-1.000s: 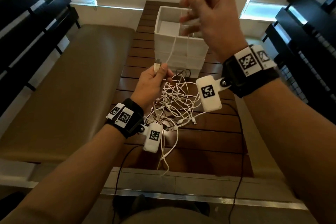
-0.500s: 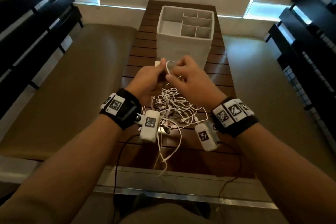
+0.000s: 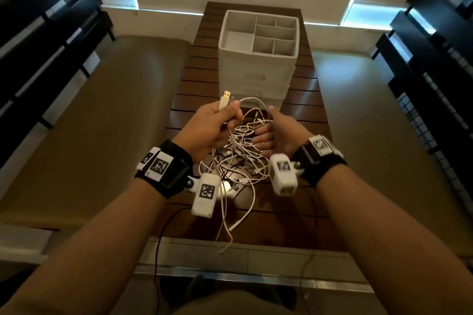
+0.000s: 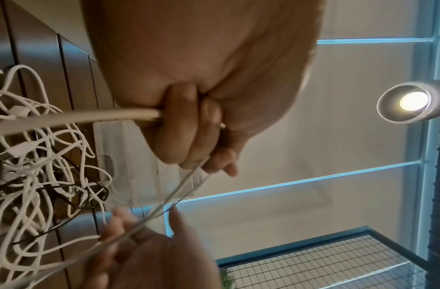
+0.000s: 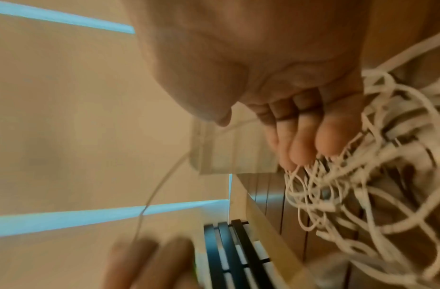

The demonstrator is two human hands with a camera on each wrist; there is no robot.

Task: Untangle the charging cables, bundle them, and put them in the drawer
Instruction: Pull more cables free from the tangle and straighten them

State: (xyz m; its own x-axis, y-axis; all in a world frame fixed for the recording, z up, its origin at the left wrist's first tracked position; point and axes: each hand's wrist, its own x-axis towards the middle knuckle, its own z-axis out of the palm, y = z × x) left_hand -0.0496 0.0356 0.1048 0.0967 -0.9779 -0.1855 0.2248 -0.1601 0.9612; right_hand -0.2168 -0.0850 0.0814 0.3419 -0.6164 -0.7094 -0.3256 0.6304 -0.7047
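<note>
The left hand (image 3: 212,125) is curled tight around a white cable near its USB plug (image 3: 225,100), which sticks up and points away toward the white drawer box (image 3: 258,64). The right hand (image 3: 279,133) is open, fingers straight, touching the messy pile of cables (image 3: 238,161) on the brown slatted table (image 3: 302,110). Tan benches sit on both sides

Dim room, lamp (image 4: 412,101) glare, blurred right-wrist view
</note>
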